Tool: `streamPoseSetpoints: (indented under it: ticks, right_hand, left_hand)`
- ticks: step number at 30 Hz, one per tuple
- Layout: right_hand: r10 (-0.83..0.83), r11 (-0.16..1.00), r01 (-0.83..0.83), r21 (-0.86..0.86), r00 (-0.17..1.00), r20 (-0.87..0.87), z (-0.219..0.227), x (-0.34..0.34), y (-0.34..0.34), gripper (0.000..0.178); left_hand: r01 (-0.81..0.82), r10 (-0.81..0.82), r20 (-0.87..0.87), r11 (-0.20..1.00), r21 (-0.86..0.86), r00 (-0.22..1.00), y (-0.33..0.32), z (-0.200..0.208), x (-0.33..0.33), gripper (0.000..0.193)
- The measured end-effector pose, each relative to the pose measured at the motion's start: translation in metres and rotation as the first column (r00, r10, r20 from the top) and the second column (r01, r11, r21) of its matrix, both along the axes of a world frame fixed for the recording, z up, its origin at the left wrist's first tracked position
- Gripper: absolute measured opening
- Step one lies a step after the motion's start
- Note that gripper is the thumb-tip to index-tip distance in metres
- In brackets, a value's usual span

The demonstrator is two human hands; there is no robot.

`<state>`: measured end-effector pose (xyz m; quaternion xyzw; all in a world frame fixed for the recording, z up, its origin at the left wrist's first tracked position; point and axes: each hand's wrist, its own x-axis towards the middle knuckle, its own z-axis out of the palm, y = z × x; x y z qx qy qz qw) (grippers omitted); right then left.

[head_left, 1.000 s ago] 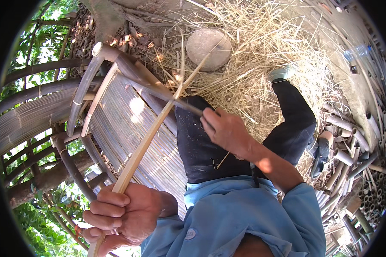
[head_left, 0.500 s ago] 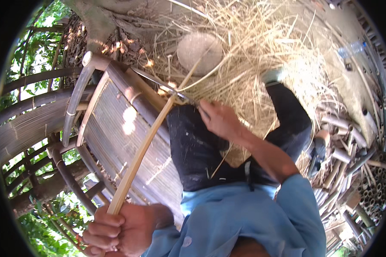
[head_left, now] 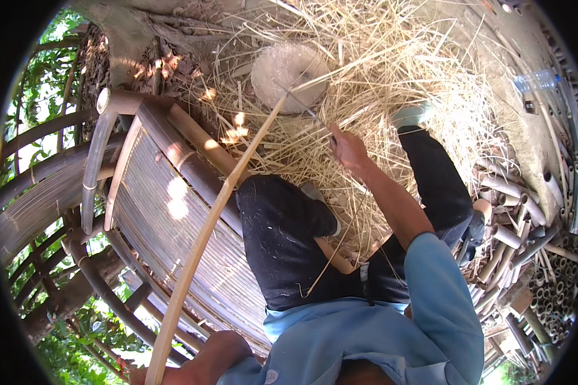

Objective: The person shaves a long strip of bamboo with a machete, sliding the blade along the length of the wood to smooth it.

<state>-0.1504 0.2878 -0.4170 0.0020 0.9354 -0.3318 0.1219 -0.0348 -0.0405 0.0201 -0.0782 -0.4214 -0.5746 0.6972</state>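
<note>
Strip, one: pale wood, long, smooth-faced, tapering point(head_left: 199, 256), slanting from the left hand point(head_left: 178, 374) (clenched round its thick end, partly cropped) toward a rough, round block point(head_left: 279, 63). Knife, one: thin grey blade point(head_left: 306, 108) meeting the strip, right hand point(head_left: 349, 150) wrapped round its handle.

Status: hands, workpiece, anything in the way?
Left hand, partly cropped, grips long tan bamboo strip. Right hand holds thin grey metal blade at strip's far end. Thin pale shavings below; nothing visibly blocking blade.

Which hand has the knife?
The right hand, out over the straw with the knife; the left hand, at the picture's lower edge, holds the pale strip instead.
</note>
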Motion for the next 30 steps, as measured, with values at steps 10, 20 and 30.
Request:
streamPoseSetpoints:
  ticks: [10, 20, 30]
  right_hand:
    - [0.063, 0.973, -0.035, -0.227, 0.991, 0.120, 0.103, 0.010, -0.031, 0.025]
    - [0.225, 0.936, -0.310, -0.169, 0.893, -0.389, 0.274, 0.103, -0.098, 0.019]
    - [0.351, 0.935, -0.342, 0.096, 0.841, -0.412, 0.233, 0.106, -0.083, 0.021]
  left_hand:
    - [0.654, -0.680, -0.059, 0.723, -0.223, 0.731, 0.051, 0.001, -0.020, 0.049]
    - [0.699, -0.702, 0.036, 0.699, -0.150, 0.711, 0.048, -0.004, 0.012, 0.044]
    - [0.689, -0.689, 0.048, 0.714, -0.126, 0.723, 0.045, -0.007, 0.018, 0.049]
